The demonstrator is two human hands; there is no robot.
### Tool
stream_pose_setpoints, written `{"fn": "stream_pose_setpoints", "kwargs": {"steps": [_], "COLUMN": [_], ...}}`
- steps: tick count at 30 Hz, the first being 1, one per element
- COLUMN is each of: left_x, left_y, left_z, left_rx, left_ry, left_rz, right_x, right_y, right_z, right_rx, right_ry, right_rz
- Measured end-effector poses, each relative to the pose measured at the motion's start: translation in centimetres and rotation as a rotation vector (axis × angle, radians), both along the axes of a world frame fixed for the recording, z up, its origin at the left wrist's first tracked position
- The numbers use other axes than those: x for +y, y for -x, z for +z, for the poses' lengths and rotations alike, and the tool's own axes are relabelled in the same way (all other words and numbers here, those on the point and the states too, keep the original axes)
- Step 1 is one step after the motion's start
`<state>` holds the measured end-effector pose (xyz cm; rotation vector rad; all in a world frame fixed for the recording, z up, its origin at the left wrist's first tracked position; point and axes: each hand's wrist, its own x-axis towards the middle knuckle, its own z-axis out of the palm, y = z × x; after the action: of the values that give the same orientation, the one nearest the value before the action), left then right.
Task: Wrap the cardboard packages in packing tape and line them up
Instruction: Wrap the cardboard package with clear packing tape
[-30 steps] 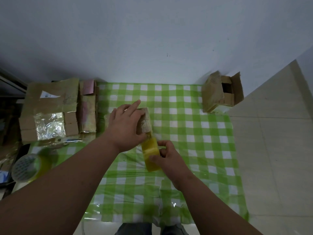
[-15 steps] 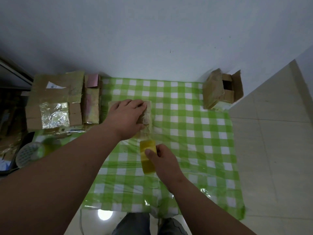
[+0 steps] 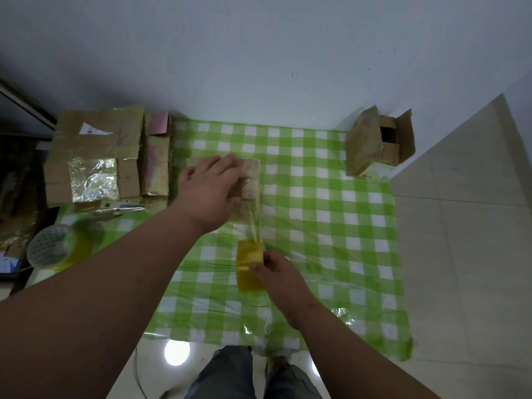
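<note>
The left hand [image 3: 211, 194] lies flat, fingers straight and close together, pressing down on a small cardboard package [image 3: 250, 180] that sits on the green checked cloth [image 3: 331, 203]. The right hand [image 3: 277, 272] is nearer the person, its fingers and thumb curled round a yellow roll of tape [image 3: 250, 264]. A clear strip of tape [image 3: 256, 226] runs taut from the roll up to the package's near edge, so the package lies straight ahead of the right hand, away from the body, with the strip's length pointing fore and aft. The left hand is the one on the package; the right would have to carry the roll forward over it, or pull back to draw more tape, and which it needs I judge depends on how far round the strip already goes, which the left hand hides.

To the left, just beside this package, two taped packages stand side by side against the wall: a big flat one [image 3: 95, 154] and a narrow one [image 3: 157, 162] touching it. A second roll of tape [image 3: 59, 247] lies at the cloth's left edge. At the far right corner an open cardboard box [image 3: 380, 141] lies on its side; its inside looks dark, and I cannot tell what, if anything, it holds.
</note>
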<state>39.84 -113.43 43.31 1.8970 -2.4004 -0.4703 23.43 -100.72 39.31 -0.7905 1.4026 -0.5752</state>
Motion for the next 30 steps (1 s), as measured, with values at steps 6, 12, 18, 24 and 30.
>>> {"fn": "stream_pose_setpoints", "kwargs": {"steps": [6,12,18,24,30], "left_x": [2.6,6.7,8.2,8.7,8.9], "left_y": [0.2,1.8,2.8,3.1,3.0], "left_z": [-0.4,-1.9,-3.0,-3.6,-3.4], "left_rx": [0.041,0.523,0.802,0.856,0.919], "left_ry": [0.181,0.059,-0.478,-0.524,-0.550], "left_rz": [0.172,0.651,0.740,0.817,0.902], "right_x": [0.2,0.0,-0.4,-2.4,-3.6], "right_y": [0.9,1.8,3.1,4.5,3.6], "right_z": [-0.2,0.0,0.0,-2.5,-5.3], "right_rx": [0.076,0.150,0.207,0.640,0.960], "right_ry": [0.036,0.091,0.058,0.293,0.423], "right_rz": [0.075,0.138,0.147,0.265,0.679]}}
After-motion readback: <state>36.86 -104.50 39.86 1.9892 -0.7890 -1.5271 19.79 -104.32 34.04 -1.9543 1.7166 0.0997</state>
